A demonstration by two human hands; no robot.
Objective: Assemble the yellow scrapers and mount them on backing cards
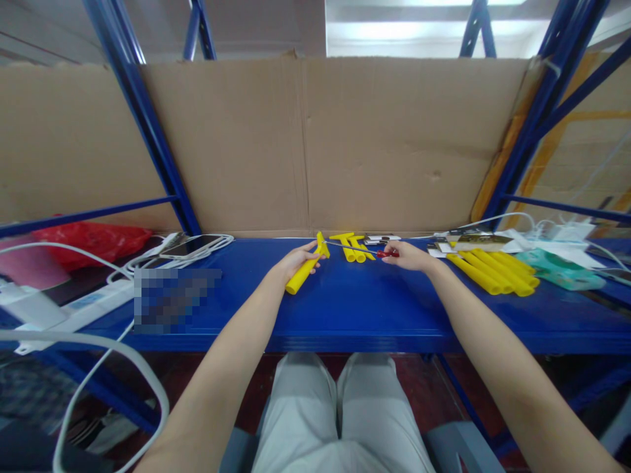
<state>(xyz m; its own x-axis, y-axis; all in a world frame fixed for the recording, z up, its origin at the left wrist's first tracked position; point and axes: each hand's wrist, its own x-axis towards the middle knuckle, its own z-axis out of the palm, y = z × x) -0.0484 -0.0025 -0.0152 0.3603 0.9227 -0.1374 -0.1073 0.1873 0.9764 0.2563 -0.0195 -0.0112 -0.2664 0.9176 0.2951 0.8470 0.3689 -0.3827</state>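
Observation:
My left hand [298,261] is closed round a yellow T-shaped tool handle [302,274], tilted so its tube end points down toward me. In my right hand [409,255] is a screwdriver [387,253] with a red handle, held about level. Its long metal shaft reaches left to the crosspiece of the yellow piece; whether the tip sits in a screw is too small to tell. Behind the shaft, several similar yellow T-shaped pieces [351,249] lie together on the blue table.
Several yellow tubes [486,272] lie at the right beside a green plastic bag [566,270] and papers. A phone [194,246], white cables, a power strip [83,305] and a red bag [93,243] are at the left. Cardboard [305,144] closes off the back.

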